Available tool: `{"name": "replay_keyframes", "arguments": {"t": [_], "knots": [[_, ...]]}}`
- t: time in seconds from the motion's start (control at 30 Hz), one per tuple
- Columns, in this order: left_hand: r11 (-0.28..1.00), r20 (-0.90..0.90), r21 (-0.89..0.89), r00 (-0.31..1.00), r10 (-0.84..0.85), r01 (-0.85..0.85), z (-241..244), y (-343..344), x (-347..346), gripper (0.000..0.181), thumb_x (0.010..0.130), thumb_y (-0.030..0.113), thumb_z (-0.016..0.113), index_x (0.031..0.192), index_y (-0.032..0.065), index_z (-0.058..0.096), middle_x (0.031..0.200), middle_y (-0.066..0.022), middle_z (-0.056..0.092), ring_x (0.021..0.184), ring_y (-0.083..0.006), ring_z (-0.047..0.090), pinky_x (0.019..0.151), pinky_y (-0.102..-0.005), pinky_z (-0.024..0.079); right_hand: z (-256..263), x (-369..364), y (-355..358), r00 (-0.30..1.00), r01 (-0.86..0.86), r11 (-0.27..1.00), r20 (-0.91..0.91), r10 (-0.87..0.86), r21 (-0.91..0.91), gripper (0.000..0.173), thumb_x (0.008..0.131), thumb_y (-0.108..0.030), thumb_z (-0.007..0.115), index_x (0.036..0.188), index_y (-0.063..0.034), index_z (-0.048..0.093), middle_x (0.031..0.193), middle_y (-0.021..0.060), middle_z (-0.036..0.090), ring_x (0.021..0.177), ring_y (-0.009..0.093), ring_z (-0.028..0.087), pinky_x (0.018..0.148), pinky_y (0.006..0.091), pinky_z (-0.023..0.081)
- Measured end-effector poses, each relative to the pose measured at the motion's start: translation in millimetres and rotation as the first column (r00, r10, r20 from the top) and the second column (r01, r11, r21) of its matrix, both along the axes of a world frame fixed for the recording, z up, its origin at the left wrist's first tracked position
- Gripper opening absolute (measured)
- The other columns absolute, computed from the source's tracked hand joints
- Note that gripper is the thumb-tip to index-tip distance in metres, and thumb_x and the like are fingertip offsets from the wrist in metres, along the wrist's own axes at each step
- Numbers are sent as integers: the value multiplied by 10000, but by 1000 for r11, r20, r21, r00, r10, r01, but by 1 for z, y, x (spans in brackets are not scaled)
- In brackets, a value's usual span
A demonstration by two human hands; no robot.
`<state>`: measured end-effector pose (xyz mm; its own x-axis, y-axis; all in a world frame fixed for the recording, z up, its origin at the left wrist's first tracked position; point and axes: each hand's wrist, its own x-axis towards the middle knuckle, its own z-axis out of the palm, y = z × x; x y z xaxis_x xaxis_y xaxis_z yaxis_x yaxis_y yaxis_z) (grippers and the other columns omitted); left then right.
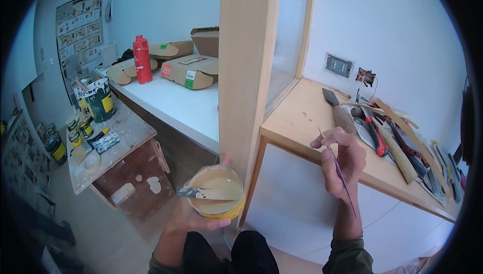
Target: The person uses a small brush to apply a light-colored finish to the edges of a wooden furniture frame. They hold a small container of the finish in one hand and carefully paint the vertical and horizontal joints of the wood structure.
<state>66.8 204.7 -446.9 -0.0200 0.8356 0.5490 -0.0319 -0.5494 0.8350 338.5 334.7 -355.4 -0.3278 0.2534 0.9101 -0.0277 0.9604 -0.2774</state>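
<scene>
My left hand (188, 213) is wrapped around a paint can (236, 210) with cream-coloured paint inside. A flat, paint-crusted stirring stick (205, 193) leans in the can, one end over the rim and the other in the paint. Between the thumb and fingers of my right hand (345, 161) is a thin artist's paintbrush (344, 181) with a purple handle. Its tip points up, above the front edge of the wooden countertop (290, 119). Beside the can rises a wooden post (243, 66), which also borders a framed pane.
Hand tools, including a hammer (392, 149), pliers (377, 134) and a scraper (337, 112), crowd the countertop's right side. Exposed wires (366, 77) poke from the wall. At left, a worktable (132, 138) holds paint tins; a red bottle (142, 61) and cardboard boxes (192, 71) stand on a white shelf (169, 108).
</scene>
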Motion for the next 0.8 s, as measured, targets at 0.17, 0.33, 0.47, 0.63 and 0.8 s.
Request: {"name": "replay_keyframes", "arguments": {"t": [0.17, 0.33, 0.47, 0.63, 0.8], "knots": [[998, -56, 35, 997, 47, -45, -4, 2, 6, 876, 605, 255, 914, 1340, -11, 519, 1323, -145, 582, 1415, -343, 402, 1160, -446, 316, -1, -2, -4, 919, -390, 864, -194, 343, -318, 148, 845, 72, 560, 982, 20, 580, 852, 149, 683, 828, 202, 717, 777, 333, 561], [988, -98, 114, 988, 118, -107, 1, 3, 7, 868, 602, 218, 928, 1333, -29, 530, 1295, -125, 614, 1204, -204, 590, 1083, -369, 435, 30, -19, -9, 885, -423, 810, 4, 465, -407, 101, 890, 86, 608, 987, 62, 623, 821, 144, 718, 774, 184, 724, 729, 305, 589], [997, 72, 31, 995, 64, -66, -4, 4, 16, 878, 591, 189, 942, 1333, -20, 523, 1269, -105, 625, 1205, -197, 591, 1084, -375, 440, 50, -39, -25, 837, -408, 699, 65, 543, -587, 83, 905, 28, 699, 963, 88, 695, 834, 135, 734, 730, 150, 706, 688, 275, 592], [998, -3, 53, 1000, 26, -26, -7, 8, 20, 886, 599, 164, 944, 1348, -6, 502, 1260, -106, 624, 1223, -195, 581, 1120, -375, 408, 38, -59, -32, 846, -245, 887, 360, 392, -391, 163, 908, -92, 747, 814, 40, 729, 709, 57, 688, 551, 88, 547, 523, 260, 454], [994, -34, 96, 998, 60, -56, -17, 9, 21, 896, 594, 139, 948, 1352, -9, 494, 1277, -120, 606, 1263, -206, 555, 1129, -380, 404, 29, -68, -31, 760, -97, 945, 590, 272, -311, 339, 895, -126, 756, 627, 17, 604, 532, 54, 541, 491, 133, 494, 500, 295, 414]]}}
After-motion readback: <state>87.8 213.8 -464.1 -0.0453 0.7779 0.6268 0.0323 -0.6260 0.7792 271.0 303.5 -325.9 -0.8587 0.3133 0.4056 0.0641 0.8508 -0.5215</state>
